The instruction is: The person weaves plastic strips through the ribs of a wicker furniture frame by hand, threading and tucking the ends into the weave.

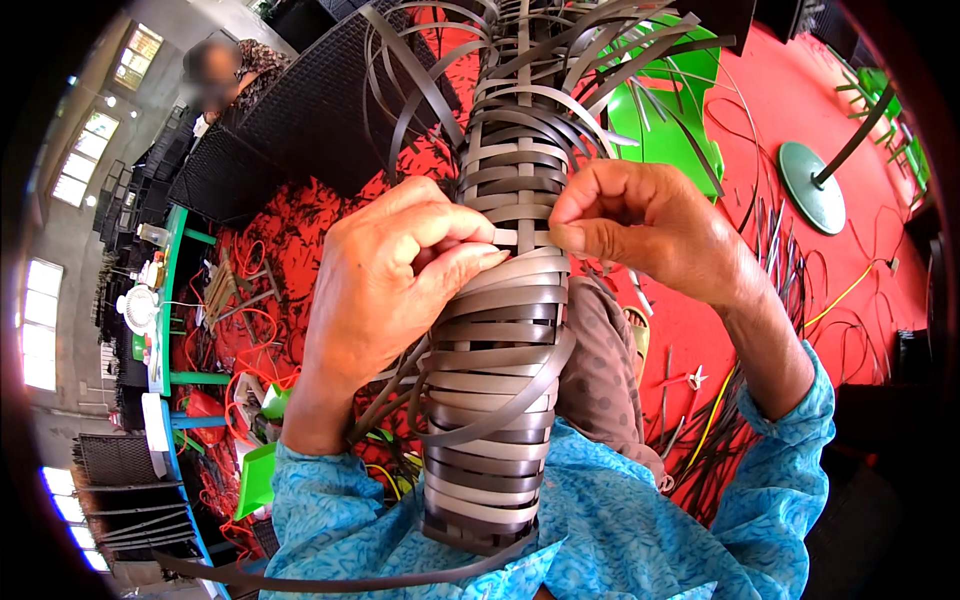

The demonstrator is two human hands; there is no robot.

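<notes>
A long frame wrapped in flat grey and brown plastic strips (500, 330) runs from my lap away from me. Its crosswise strips pass over and under a narrow lengthwise strip (525, 195) on the far part. My left hand (385, 285) is closed at the left side, thumb and forefinger pinching a light grey strip (507, 238). Opposite it, my right hand (650, 225) is pinched at the right edge; whatever lies between its fingertips is hidden. A loose strip (545, 385) loops over the near part, and many loose strip ends (590, 60) fan out at the far end.
A green plastic chair (670, 110) stands beyond my right hand. Strip scraps (315, 225) litter the red floor, with long strips (775, 290) and a yellow cable (715, 415) at right. Dark woven panels (300, 120), a white fan (138, 309) and another person (225, 75) are at left.
</notes>
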